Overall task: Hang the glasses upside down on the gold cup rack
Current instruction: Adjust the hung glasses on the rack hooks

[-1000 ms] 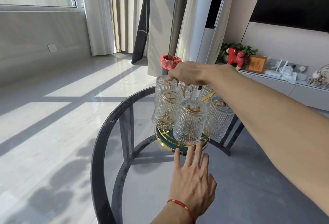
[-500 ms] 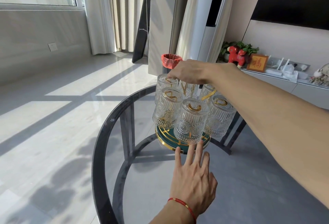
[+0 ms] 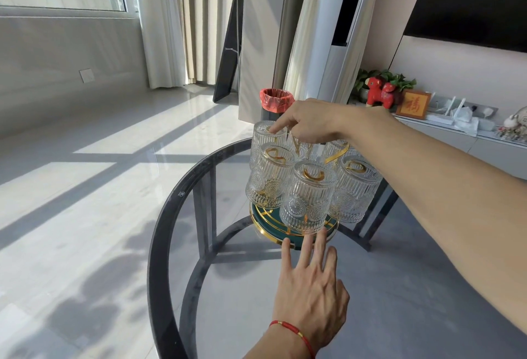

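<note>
A gold cup rack with a green, gold-rimmed base [image 3: 268,223] stands on a round glass table [image 3: 159,244]. Several ribbed clear glasses hang upside down on it, among them a front glass [image 3: 309,196], a left glass [image 3: 268,179] and a right glass [image 3: 353,190]. My right hand [image 3: 310,122] hovers over the rack's top. Its index finger lies on the upturned bottom of the far-left glass [image 3: 263,142], and its other fingers curl over the rack's middle, hiding what they touch. My left hand [image 3: 310,293] lies flat on the table, fingers spread, fingertips at the base's front rim.
The table has a dark rim and dark legs seen through the glass. Behind the rack stands a bin with a red liner [image 3: 276,99]. A low sideboard [image 3: 456,136] with a red figure and a framed picture runs along the right wall. Sunlit floor lies to the left.
My right hand was closed over the rack's top; now its index finger stretches out onto the far-left glass. My left hand stays at the base.
</note>
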A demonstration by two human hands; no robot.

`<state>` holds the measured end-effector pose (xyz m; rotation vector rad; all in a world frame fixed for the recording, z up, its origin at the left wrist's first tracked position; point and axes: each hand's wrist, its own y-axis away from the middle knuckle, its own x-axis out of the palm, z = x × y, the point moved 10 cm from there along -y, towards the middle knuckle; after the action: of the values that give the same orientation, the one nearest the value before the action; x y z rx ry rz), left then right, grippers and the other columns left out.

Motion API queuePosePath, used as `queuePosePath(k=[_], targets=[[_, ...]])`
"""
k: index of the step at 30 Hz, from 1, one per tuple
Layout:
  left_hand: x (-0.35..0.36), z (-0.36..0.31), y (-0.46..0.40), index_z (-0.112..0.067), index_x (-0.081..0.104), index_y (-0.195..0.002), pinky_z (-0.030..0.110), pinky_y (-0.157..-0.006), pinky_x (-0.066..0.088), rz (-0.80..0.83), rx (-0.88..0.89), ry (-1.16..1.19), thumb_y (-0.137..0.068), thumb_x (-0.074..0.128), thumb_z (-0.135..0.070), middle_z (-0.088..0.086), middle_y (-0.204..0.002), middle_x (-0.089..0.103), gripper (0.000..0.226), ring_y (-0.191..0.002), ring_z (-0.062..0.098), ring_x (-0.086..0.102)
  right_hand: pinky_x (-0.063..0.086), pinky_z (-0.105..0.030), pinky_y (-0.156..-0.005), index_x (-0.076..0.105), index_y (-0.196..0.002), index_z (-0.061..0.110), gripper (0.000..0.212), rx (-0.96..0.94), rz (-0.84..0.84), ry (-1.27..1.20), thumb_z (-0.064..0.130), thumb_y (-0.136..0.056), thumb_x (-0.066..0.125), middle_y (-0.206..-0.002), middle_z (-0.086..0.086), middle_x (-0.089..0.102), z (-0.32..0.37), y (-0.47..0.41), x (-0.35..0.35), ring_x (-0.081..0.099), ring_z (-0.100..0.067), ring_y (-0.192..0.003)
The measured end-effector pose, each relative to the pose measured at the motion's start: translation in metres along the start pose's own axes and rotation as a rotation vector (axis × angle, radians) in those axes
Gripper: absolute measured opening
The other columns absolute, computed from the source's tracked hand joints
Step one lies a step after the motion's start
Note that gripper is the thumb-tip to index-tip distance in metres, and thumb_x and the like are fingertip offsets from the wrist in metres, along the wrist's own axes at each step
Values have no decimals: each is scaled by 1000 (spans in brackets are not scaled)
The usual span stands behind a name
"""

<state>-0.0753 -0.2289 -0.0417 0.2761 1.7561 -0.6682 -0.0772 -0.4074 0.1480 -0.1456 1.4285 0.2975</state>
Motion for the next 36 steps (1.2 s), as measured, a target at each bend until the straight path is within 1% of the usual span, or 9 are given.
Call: queuePosePath(k=[2,5,8,11,14,18,22,31,36], targets=[[1,-1,-1,-15,58,-129,65,-113,34,-9,6,12,-88,54,-41,12,-163,36,49,-149,29,34,35,-17,-61,65,-136,38,72,18,17,-9,-6,-84,41,-100,17,57,-1,1,2,46,4,-73],[2,-1,-2,-13,53,-135,66,-117,25,-8,14,26,-92,48,-39,12,-167,27,51,-153,30,25,40,-25,-88,64,-138,35,70,19,19,-4,-5,-85,41,-128,4,61,-1,2,3,58,-17,-113],[3,-1,-1,-12,49,-139,66,-119,20,11,18,43,-95,44,-39,11,-169,21,51,-155,30,18,45,-29,-86,70,-130,28,60,-24,-147,3,-2,-84,45,-107,4,61,4,12,-13,57,-22,-109],[3,0,-1,-13,48,-140,66,-119,19,19,17,35,-96,43,-40,11,-169,21,52,-155,30,17,55,-38,-87,79,-103,18,41,-156,-456,17,2,-80,50,-97,1,74,20,47,-34,66,-19,-95],[6,-1,-1,-13,40,-145,65,-121,11,49,24,53,-98,37,-38,11,-171,12,53,-157,29,7,53,-44,-89,80,-92,15,30,-215,-635,8,9,-82,53,-88,0,77,30,83,-34,66,-20,-90],[7,-1,-1,-13,36,-147,64,-121,8,67,23,48,-99,35,-39,10,-171,7,55,-157,29,3,38,-46,-103,72,-119,23,42,-97,-412,77,36,-94,40,-116,0,73,35,96,3,58,-25,-118],[9,-1,-1,-12,34,-148,64,-121,6,81,24,50,-99,33,-39,10,-172,3,55,-157,28,0,24,-54,-117,37,-156,33,69,-5,-212,215,60,-94,23,-150,-4,55,40,101,44,40,-28,-141],[8,-1,-1,-11,36,-148,64,-120,12,54,29,47,-98,34,-37,11,-169,18,56,-156,30,8,9,-57,-124,29,-158,36,63,-43,-231,223,56,-99,30,-156,-8,40,55,98,52,28,-25,-150],[6,-1,-2,-11,38,-149,65,-119,17,38,31,38,-98,37,-37,13,-166,27,58,-155,32,15,10,-58,-124,28,-158,33,63,-63,-246,237,53,-99,34,-153,-11,40,63,99,54,31,-27,-148]])
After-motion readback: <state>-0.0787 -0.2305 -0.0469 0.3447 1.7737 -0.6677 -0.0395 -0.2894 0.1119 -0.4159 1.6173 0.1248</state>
